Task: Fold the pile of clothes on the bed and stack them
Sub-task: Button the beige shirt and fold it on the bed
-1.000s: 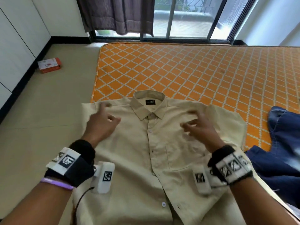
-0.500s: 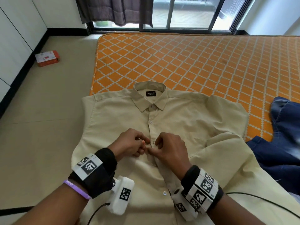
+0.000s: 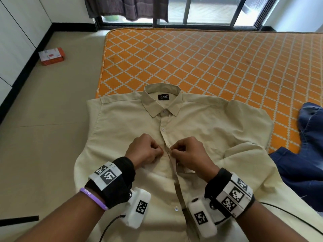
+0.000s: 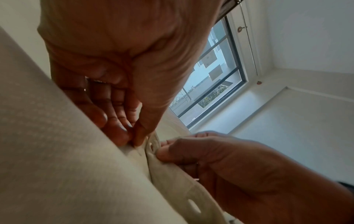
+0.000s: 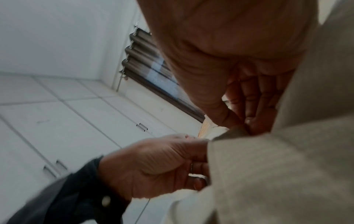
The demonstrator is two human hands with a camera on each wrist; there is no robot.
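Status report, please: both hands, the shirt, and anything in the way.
Left hand and right hand both pinch the beige shirt at its button placket. Shirt flat on the bed, unfolded. Blue jeans lie beside it, right.

A small black label [image 3: 163, 97] sewn inside the collar of the beige button-up cotton shirt [image 3: 122, 126] read "NO FUSS" in white capitals; a smaller line under it was too small to make out. The purple rubber wristband [image 3: 93, 198] on the left forearm bore the word "FRIEND" in pale letters.
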